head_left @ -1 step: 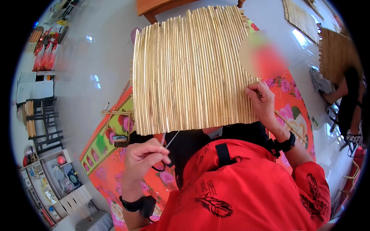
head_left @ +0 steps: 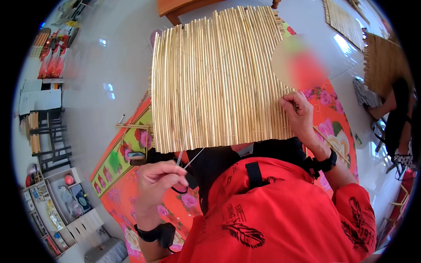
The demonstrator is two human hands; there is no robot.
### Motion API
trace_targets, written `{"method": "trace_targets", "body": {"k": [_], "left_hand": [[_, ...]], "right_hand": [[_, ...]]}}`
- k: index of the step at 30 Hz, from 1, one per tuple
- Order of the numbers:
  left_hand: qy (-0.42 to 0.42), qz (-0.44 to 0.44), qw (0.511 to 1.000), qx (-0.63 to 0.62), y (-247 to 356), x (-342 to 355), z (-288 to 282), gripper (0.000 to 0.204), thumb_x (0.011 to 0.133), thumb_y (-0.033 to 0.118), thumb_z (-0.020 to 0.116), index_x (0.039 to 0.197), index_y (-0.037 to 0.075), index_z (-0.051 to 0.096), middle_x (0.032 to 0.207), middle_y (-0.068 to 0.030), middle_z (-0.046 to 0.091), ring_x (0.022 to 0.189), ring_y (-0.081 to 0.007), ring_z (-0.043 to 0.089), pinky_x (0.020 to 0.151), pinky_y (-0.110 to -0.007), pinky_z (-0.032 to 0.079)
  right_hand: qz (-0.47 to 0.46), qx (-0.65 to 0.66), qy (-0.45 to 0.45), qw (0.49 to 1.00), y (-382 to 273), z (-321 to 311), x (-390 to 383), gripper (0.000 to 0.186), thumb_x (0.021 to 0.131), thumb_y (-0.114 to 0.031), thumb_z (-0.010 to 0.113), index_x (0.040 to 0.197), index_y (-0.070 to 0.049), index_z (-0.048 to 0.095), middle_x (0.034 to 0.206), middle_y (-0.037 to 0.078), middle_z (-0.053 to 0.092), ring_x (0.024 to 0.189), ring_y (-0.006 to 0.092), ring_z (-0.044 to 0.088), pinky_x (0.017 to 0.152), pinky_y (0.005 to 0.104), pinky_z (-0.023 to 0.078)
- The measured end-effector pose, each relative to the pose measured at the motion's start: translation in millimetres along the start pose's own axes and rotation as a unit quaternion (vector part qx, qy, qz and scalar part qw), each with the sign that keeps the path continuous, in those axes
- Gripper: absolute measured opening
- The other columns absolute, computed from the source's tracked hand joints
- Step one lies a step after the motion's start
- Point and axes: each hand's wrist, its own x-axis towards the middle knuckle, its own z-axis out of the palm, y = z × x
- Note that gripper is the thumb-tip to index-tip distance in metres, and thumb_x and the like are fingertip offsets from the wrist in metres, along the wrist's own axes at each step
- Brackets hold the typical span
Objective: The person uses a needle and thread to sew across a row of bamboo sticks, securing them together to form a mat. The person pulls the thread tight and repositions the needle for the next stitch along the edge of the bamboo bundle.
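Head view: left fingers [head_left: 172,179] hold scissors [head_left: 194,158] (blades parted).

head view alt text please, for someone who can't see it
Left hand holds open scissors near a stick mat; right hand, fingers curled, is at the mat's right edge. A red floral cloth lies beneath.

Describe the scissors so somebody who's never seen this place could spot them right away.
Find the big mat of straw-coloured sticks, then go down to the left part of its near edge. Just below that edge, left of the red shirt, the left hand holds the scissors. Their thin metal blades, spread in a V, and black handle set them apart from the mat.
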Motion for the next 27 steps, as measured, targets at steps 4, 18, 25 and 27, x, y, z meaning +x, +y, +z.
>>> {"method": "trace_targets", "body": {"k": [4,18,25,27], "left_hand": [[0.009,-0.010,1.000,-0.014,8.5,-33.3,-10.0,0.014,0.084,0.008,0.066,0.076,-0.003,0.071,0.066,-0.0101,0.067,0.059,-0.0135,0.064,0.049,-0.021,0.045],[-0.373,0.302,0.876,-0.049,75.4,-42.5,23.3,0.013,0.083,0.003,0.067,0.095,0.001,0.071,0.072,-0.0103,0.063,0.064,-0.0234,0.062,0.053,-0.028,0.047],[-0.340,0.316,0.885,0.043,45.3,2.2,66.0,0.015,0.082,0.007,0.069,0.096,0.003,0.072,0.063,-0.0052,0.053,0.050,-0.0192,0.051,0.042,-0.031,0.038],[-0.318,0.335,0.886,0.040,57.8,1.3,56.6,0.011,0.081,0.005,0.070,0.091,0.002,0.073,0.062,-0.0056,0.053,0.049,-0.0184,0.051,0.042,-0.030,0.037]], "right_hand": [[0.011,0.008,-0.044,0.999,-2.9,-5.4,8.2,0.009,0.082,-0.005,0.069,0.084,0.000,0.062,0.070,0.009,0.055,0.067,0.0188,0.055,0.062,0.0313,0.045],[-0.049,-0.059,-0.091,0.993,9.0,0.3,58.4,0.013,0.085,-0.012,0.067,0.089,0.001,0.066,0.079,0.008,0.067,0.068,0.0119,0.059,0.065,0.0309,0.049],[0.065,0.451,-0.470,0.756,-155.1,-11.9,6.4,0.010,0.099,-0.012,0.056,0.093,-0.003,0.054,0.111,0.011,0.067,0.073,0.0094,0.063,0.067,0.0235,0.052],[-0.080,0.409,-0.540,0.732,-158.5,-10.5,5.2,0.009,0.097,-0.010,0.058,0.093,-0.003,0.054,0.099,0.007,0.066,0.073,0.0080,0.063,0.066,0.0220,0.052]]}}
